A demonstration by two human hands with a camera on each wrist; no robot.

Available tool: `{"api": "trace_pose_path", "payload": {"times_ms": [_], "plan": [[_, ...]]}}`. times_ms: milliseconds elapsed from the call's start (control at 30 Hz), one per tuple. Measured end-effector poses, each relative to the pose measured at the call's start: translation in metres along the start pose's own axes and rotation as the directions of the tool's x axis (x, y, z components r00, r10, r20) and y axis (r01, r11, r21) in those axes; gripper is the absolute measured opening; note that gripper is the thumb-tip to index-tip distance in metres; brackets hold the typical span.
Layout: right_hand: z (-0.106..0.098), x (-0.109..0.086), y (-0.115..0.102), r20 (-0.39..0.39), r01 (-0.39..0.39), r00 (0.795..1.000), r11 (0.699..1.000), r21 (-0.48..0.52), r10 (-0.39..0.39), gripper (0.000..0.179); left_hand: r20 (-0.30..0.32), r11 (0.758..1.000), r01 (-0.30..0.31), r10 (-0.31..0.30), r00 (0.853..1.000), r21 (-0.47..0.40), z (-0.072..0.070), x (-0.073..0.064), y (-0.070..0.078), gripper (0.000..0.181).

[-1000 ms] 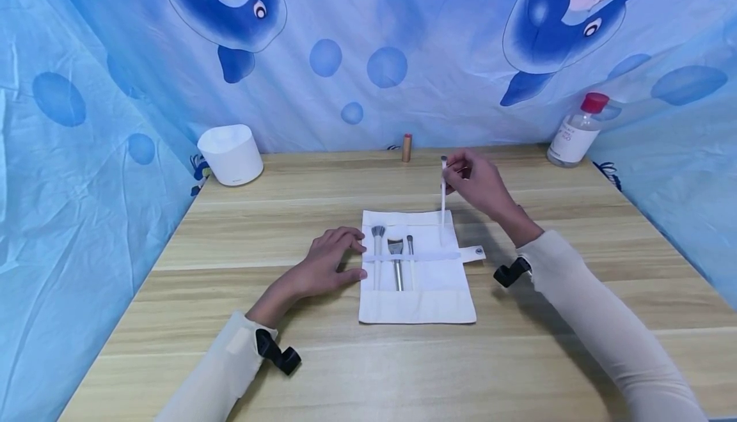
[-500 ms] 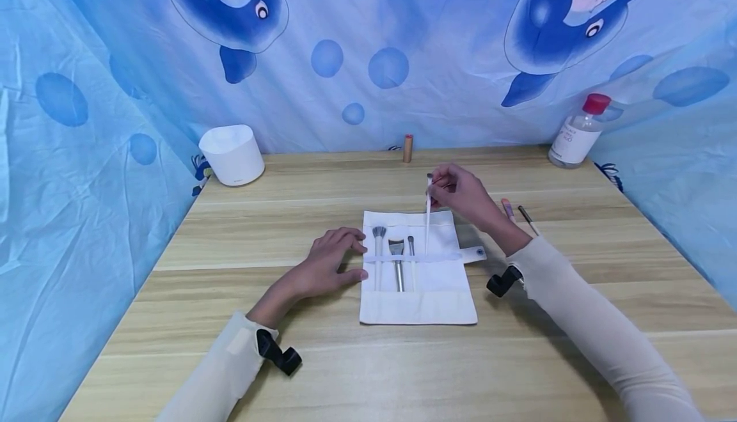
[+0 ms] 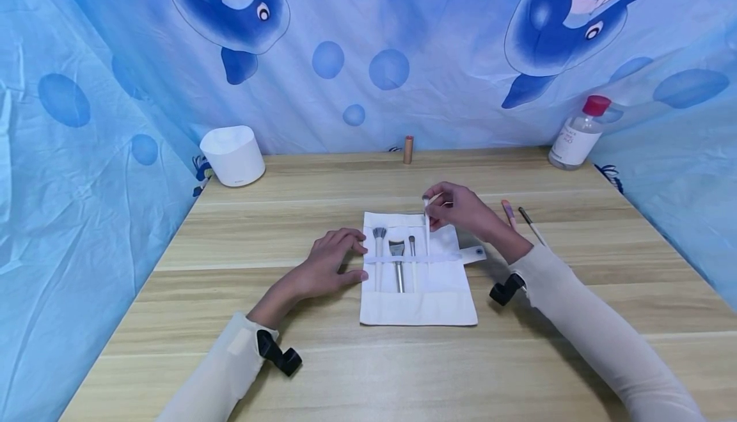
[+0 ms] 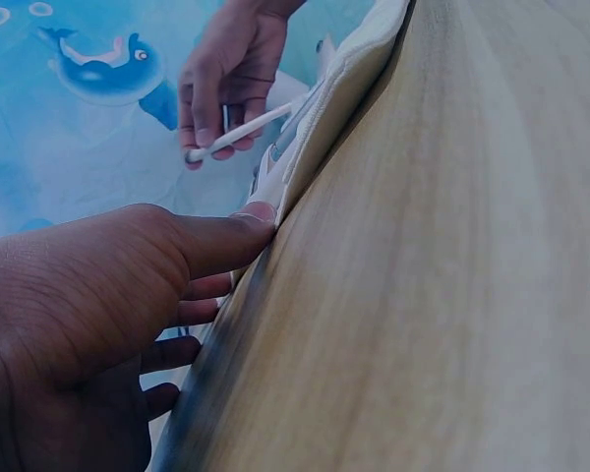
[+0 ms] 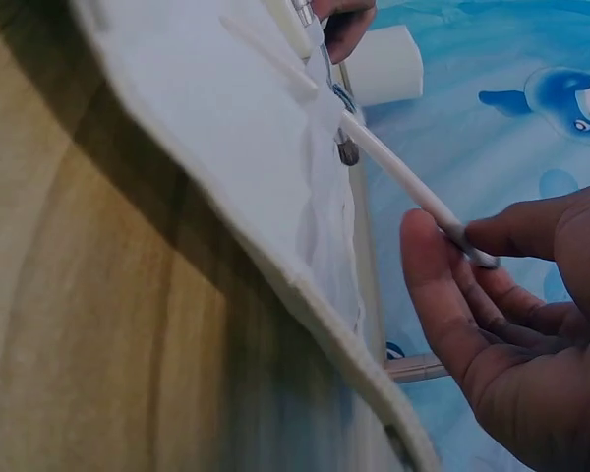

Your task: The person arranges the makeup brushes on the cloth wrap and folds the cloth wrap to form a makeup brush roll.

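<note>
A white fabric brush roll (image 3: 443, 310) lies unfolded on the wooden table. Under its cross band (image 3: 443, 257) sit a fluffy brush (image 3: 379, 243), a wide flat brush (image 3: 397, 257) and a small slim brush (image 3: 412, 252). My right hand (image 3: 460, 210) pinches a thin white makeup brush (image 5: 413, 182) near its bristle end, between thumb and fingers. The handle slants down, its lower part passing beneath the band. At the roll's left edge, my left hand (image 3: 331, 265) rests with thumb and fingertips touching the fabric, fingers spread and loosely bent.
Beyond my right wrist lie a pink-tipped brush (image 3: 509, 213) and a dark-tipped brush (image 3: 532, 225). Along the back stand a white container (image 3: 233, 156), a small brown tube (image 3: 408, 150) and a red-capped bottle (image 3: 576, 139). A snap tab (image 3: 475, 254) sticks out rightward.
My right hand has moved left and down toward the roll, and the brush handle has slid under the band. Two loose brushes have come into view beside the right wrist. My left hand stays put.
</note>
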State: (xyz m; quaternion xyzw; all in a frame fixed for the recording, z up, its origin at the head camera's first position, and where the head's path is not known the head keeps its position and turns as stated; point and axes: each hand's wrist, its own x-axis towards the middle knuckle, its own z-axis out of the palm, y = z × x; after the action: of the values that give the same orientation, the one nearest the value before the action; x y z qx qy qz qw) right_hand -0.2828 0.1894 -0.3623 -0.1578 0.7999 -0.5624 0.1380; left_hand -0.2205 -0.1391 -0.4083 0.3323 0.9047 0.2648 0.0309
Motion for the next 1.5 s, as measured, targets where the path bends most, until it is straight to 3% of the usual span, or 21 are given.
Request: {"api": "trace_pose_path", "payload": {"times_ms": [167, 400, 733, 900, 1000, 1100, 1267, 1500], "plan": [[-0.001, -0.003, 0.007, 0.078, -0.039, 0.996, 0.999, -0.016, 0.040, 0.039, 0.005, 1.000, 0.005, -0.005, 1.000, 0.001, 0.000, 0.000, 0.001, 0.042], [-0.003, -0.007, 0.013, 0.162, -0.007, 0.986, 0.988, -0.151, 0.032, 0.025, 0.003, 1.000, 0.000, 0.000, 1.000, -0.004, 0.001, -0.001, 0.001, 0.042], [0.000, -0.015, 0.011, 0.223, 0.009, 0.973, 0.962, -0.271, 0.054, 0.016, 0.002, 1.000, 0.004, -0.004, 1.000, -0.007, 0.003, -0.002, 0.000, 0.041], [-0.004, -0.018, 0.011, 0.210, 0.055, 0.977, 0.938, -0.341, 0.020, 0.018, 0.004, 1.000, 0.002, -0.002, 1.000, -0.008, 0.003, -0.001, 0.000, 0.041], [-0.011, -0.020, 0.008, 0.150, 0.099, 0.988, 0.882, -0.460, -0.032, 0.021, 0.003, 1.000, -0.006, 0.006, 1.000, -0.001, 0.003, 0.000, 0.001, 0.042], [-0.021, -0.022, 0.005, 0.037, 0.076, 0.997, 0.788, -0.611, -0.068, 0.022, 0.001, 1.000, -0.010, 0.010, 1.000, 0.007, 0.002, 0.001, 0.000, 0.042], [-0.046, -0.027, 0.003, -0.124, -0.065, 0.991, 0.654, -0.754, -0.044, 0.023, 0.002, 1.000, -0.005, 0.005, 1.000, 0.007, 0.002, 0.001, -0.001, 0.041], [-0.079, -0.035, 0.013, -0.277, -0.262, 0.959, 0.528, -0.808, 0.051, 0.019, -0.003, 1.000, -0.007, 0.007, 1.000, 0.003, 0.001, 0.000, -0.002, 0.042]]}}
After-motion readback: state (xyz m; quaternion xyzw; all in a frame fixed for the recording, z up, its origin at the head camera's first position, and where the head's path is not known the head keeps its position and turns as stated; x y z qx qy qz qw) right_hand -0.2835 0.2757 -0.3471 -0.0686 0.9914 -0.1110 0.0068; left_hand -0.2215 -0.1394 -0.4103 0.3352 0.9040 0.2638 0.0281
